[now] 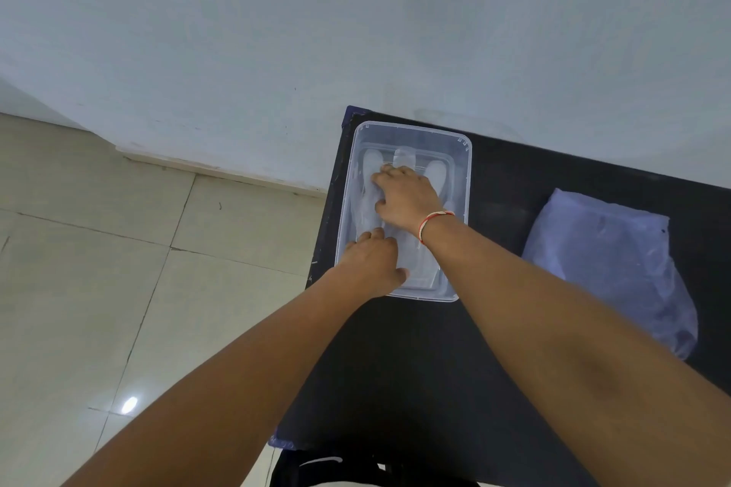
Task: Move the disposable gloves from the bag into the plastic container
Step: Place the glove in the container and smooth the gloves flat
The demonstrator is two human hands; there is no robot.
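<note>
**Both hands inside the clear container, pressing on the gloves**

A clear rectangular plastic container point(463, 178) sits on the far left part of a black table point(395, 368), at about 12 o'clock from the person. Inside it lie thin, translucent white disposable gloves point(370, 170), laid flat with their fingertips pointing toward 12 o'clock; several rounded glove fingers show beyond the person's knuckles.

The right hand point(407, 198) reaches into the middle of the container, palm down, its fingers curled and close together against the gloves. Whether it pinches a glove or only presses on the pile cannot be told. A red and white thread bracelet point(433, 223) circles that wrist.

The left hand point(372, 265) rests at the container's near left corner, at about 7 o'clock from the right hand. Its fingers are bent and narrow, tips down on the gloves' cuff end, with the thumb lying over the near rim.

A crumpled translucent bluish plastic bag point(617, 265) lies on the table at 3 o'clock from the container, well apart from it. Neither hand touches it.

Pale floor tiles point(118, 249) spread at 9 o'clock, beside the table, under a light wall point(356, 12).
</note>
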